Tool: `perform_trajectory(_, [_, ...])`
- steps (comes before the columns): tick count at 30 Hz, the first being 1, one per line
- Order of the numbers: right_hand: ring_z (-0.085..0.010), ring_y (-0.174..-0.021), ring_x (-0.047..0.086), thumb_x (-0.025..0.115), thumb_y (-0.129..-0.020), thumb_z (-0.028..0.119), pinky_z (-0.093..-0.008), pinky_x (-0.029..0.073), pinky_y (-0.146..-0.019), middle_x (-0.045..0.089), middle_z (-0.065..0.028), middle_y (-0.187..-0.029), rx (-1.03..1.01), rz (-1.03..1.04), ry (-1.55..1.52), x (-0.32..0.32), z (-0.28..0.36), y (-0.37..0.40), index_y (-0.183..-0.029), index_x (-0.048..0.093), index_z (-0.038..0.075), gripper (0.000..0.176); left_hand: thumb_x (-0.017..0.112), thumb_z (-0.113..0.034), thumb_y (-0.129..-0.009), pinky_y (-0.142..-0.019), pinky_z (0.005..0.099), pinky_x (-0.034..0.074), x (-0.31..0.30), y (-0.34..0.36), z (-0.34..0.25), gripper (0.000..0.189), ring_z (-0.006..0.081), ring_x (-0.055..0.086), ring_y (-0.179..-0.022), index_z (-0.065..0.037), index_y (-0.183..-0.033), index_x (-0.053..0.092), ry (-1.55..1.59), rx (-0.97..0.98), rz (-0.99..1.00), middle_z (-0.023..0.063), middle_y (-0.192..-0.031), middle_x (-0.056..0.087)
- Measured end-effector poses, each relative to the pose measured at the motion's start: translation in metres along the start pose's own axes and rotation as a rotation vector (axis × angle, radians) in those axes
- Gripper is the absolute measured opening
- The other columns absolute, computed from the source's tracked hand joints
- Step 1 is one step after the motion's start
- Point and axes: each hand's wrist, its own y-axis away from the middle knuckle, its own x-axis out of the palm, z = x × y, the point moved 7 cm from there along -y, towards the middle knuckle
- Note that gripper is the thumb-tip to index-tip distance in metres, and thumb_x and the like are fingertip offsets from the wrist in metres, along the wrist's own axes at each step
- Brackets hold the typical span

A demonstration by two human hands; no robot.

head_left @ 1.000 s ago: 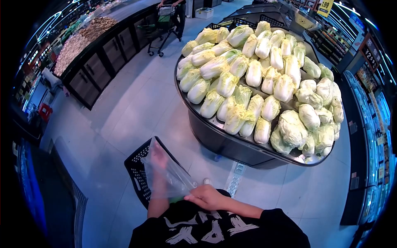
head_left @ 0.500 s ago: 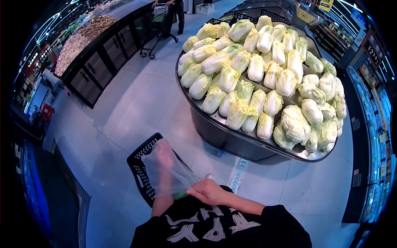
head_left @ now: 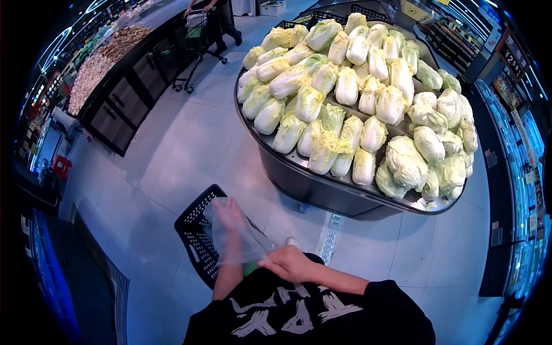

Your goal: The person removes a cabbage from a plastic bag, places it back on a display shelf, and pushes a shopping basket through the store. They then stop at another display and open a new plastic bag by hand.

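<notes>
A clear plastic produce bag (head_left: pixel 251 244) stretches between my hands in front of my body. My left hand (head_left: pixel 230 214) is inside the bag or behind its film, reaching forward with its fingers seemingly stretched out, blurred by the plastic. Closed on the bag's near edge is my right hand (head_left: pixel 286 263), close to my black shirt. Under the bag and left forearm is a black shopping basket (head_left: pixel 198 221) with perforated walls. Something green (head_left: pixel 249 268) shows below the bag, mostly hidden.
Ahead stands a rounded display stand (head_left: pixel 322 187) heaped with napa cabbages (head_left: pixel 310 103) and round cabbages (head_left: pixel 407 161). A person (head_left: pixel 221 26) with a shopping cart (head_left: pixel 195 43) is at the upper left, beside a dark produce counter (head_left: pixel 135 92). Refrigerated shelves (head_left: pixel 517 213) line the right.
My left hand has drawn slightly back, and the bag looks narrower. My right hand still grips its edge. The person with the cart has moved left. The view has shifted slightly.
</notes>
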Motion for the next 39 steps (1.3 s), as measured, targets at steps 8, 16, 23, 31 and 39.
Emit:
perform_trajectory(8, [-0.038,-0.057,0.05,0.054,-0.099,0.027,-0.0419,0.04,-0.054,0.05,-0.0193,-0.062,0.074,-0.062,-0.079,-0.01,-0.009,0.003,-0.071,0.052,0.0,0.039,0.051,-0.062,-0.091,-0.12,0.0463,0.01,-0.02,-0.014,0.011,0.099,0.0435,0.011,-0.146,-0.013,-0.155,-0.007,0.303,-0.185,0.005,0.0314,-0.156,0.004])
perform_trajectory(16, [-0.0248,-0.048,0.036,0.066,-0.092,0.022,-0.0361,0.034,-0.047,0.039,-0.0107,-0.054,0.275,-0.209,-0.124,-0.021,-0.02,0.006,-0.067,0.046,0.001,0.039,0.056,-0.043,-0.094,-0.11,0.0416,0.031,-0.027,-0.014,0.025,0.066,0.03,0.04,-0.13,-0.001,-0.14,0.034,-0.384,-0.184,0.133,0.0209,-0.141,0.04])
perform_trajectory(23, [-0.0178,-0.053,0.028,0.073,-0.085,0.014,-0.0308,0.031,-0.048,0.03,-0.0067,-0.057,0.326,-0.262,-0.076,-0.026,-0.024,0.01,-0.062,0.033,0.004,0.048,0.063,-0.021,-0.092,-0.088,0.035,0.049,-0.001,0.031,0.006,0.031,0.0189,0.062,-0.094,0.004,-0.11,0.064,-1.226,0.062,0.236,0.0094,-0.103,0.067])
perform_trajectory(31, [-0.0203,-0.051,0.028,0.072,-0.087,0.013,-0.0306,0.03,-0.048,0.029,-0.0062,-0.055,0.107,-0.213,-0.164,-0.023,0.007,0.007,-0.06,0.03,0.005,0.051,0.064,-0.026,-0.093,-0.08,0.0301,0.051,-0.011,0.046,-0.012,0.039,0.0137,0.061,-0.087,0.001,-0.12,0.058,-1.338,0.224,0.161,0.0062,-0.102,0.065])
perform_trajectory(39, [-0.0287,-0.045,0.037,0.067,-0.091,0.024,-0.0371,0.032,-0.045,0.033,-0.0097,-0.051,0.076,-0.16,-0.065,-0.013,0.008,0.006,-0.061,0.035,0.005,0.048,0.045,-0.026,-0.1,-0.079,0.0302,0.051,-0.013,0.051,0.005,0.034,0.0136,0.059,-0.09,-0.003,-0.122,0.057,-0.982,0.137,0.341,0.0052,-0.105,0.061])
